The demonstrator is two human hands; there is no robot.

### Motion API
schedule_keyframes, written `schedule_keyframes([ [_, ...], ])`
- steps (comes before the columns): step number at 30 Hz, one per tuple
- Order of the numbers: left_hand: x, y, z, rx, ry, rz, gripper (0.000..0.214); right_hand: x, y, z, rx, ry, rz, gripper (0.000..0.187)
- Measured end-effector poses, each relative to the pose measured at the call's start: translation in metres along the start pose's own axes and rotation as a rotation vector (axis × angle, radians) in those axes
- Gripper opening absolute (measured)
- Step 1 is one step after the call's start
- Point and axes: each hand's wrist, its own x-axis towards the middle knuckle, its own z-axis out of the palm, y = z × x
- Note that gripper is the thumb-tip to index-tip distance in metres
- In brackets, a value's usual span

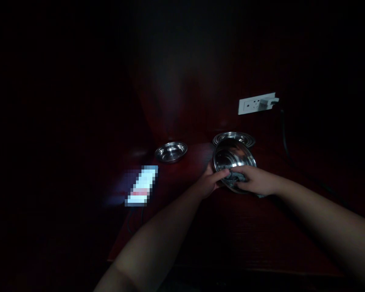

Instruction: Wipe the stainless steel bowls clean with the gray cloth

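Left grip [209,181] is clasping tilted bowl [235,153]; right grip [253,179] is holding cloth [237,177] inside it. Probably wiping; next move seems to be calling for a steady rim. Bowl is partly covering plate [231,134] near surface's [225,231] far edge; dish [171,152] is sitting by far-left corner, screen [142,186] along left edge.

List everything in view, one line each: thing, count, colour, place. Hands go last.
Held bowl: 1, silver, tilted between the hands
Cloth: 1, greyish, inside the held bowl
Small bowl: 1, silver, on the table, left
Shallow dishware: count unclear, silver, behind the held bowl
Bright rectangle: 1, pale blue-white, pixelated, left
Socket plate: 1, white, on the wall
Plug: at least 1, pale, in the socket plate
Cable: 1, dark, below the plug
Table: 1, dark red, underneath
Wall: dark, behind
Left hand: 1, bare, gripping the held bowl
Right hand: 1, bare, on the cloth
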Motion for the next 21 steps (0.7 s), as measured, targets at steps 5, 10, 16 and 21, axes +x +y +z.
schedule_keyframes([
  [5,-0.0025,0.0041,0.0031,0.008,-0.017,-0.007,0.081,-0.0012,-0.0029,-0.0012,-0.004,-0.009,0.001,0.023],
  [10,-0.0023,0.0029,0.0013,0.032,-0.022,-0.009,0.083,-0.0017,-0.0024,-0.0020,-0.010,-0.023,-0.024,0.020],
  [16,-0.0014,0.0006,-0.0014,0.027,-0.011,-0.015,0.076,-0.0017,-0.0021,-0.0011,-0.005,-0.019,-0.009,0.022],
  [21,-0.0008,-0.0005,-0.0025,0.008,-0.004,-0.023,0.072,-0.0014,-0.0024,-0.0006,-0.007,-0.003,-0.012,0.023],
])
